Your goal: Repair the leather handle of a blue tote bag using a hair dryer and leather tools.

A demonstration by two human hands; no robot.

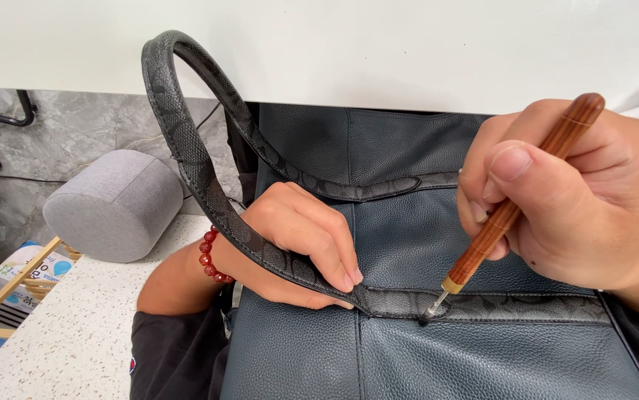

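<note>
A dark blue-grey pebbled leather bag (408, 355) lies across my lap, with a patterned grey strap (186, 141) looping up and over to the left. My left hand (297, 244), with a red bead bracelet (208, 259) on the wrist, pinches the strap where it meets the patterned trim band (527, 307) of the bag. My right hand (571, 200) grips a wooden-handled tool (508, 211) like a pen. Its small metal tip (429, 315) touches the edge of the trim just right of my left fingertips.
A white table edge (408, 52) runs across the top. At the left stand a grey cylindrical fabric-covered object (115, 204), a speckled white counter (75, 333), a wooden frame (8, 289) and a boxed package (23, 270). Cables lie on the grey stone floor (8, 178).
</note>
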